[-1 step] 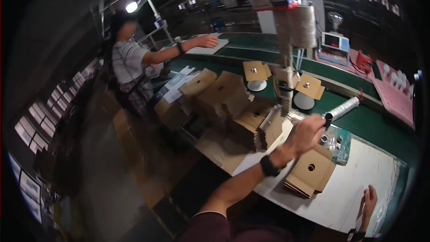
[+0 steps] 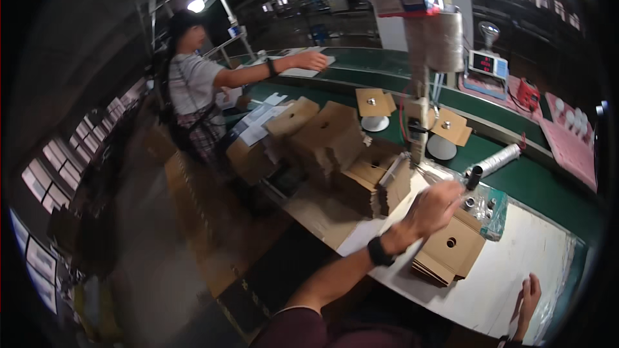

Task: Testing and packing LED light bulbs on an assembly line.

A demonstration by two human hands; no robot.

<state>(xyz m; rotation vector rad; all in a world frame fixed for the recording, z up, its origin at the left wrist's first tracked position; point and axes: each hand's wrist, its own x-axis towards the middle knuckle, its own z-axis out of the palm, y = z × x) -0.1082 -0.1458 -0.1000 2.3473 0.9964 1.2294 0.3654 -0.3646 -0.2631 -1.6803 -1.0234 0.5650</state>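
Observation:
My left hand (image 2: 437, 208) is over the table, with its fingers curled together and partly blurred. Whatever it may hold is hidden. Just beyond its fingertips, a short black tube (image 2: 474, 178) stands apart from it, at the near end of a plastic-wrapped silver-white cylinder (image 2: 501, 160). Below the hand lies a stack of folded brown cardboard pieces (image 2: 451, 243), the top one with a round hole. At the right, my right hand (image 2: 530, 295) is low over the white tabletop (image 2: 516, 258), fingers stretched and holding nothing.
Cardboard stacks (image 2: 329, 135) crowd the left of the table. Two white round stands (image 2: 376, 123) bear cardboard on the green belt. A clear bag of metal parts (image 2: 493, 209) lies near the stack. A post (image 2: 419, 122) rises behind; a co-worker (image 2: 196, 80) reaches across the belt.
My left hand has drawn slightly down and toward me, leaving a gap to the black tube. The view has shifted slightly. My right hand stays about where it was.

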